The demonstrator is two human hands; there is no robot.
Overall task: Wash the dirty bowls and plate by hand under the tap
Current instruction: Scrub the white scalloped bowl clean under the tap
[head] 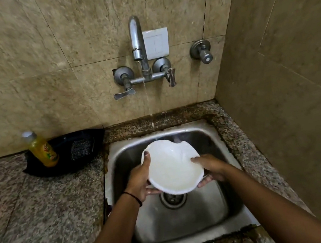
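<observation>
Yellow soap bottle (42, 150) on counter (33, 213), left of sink (215, 134), leaning on black tray (64, 154) holding scrubber (81, 146). Left hand (140, 179) grips white bowl (172, 166), thumb over rim. Bowl held over drain (173, 198), tap (136, 39) stream hitting its far rim. Right hand (209, 168) grips opposite rim, fingers curled underneath.

Likely home kitchen: steel sink (124, 189), wall tap (137, 41), granite counter (33, 213).

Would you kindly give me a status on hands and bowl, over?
Left hand and right hand both grip white bowl over sink. Tap water meets far rim. Nothing blocking.
</observation>
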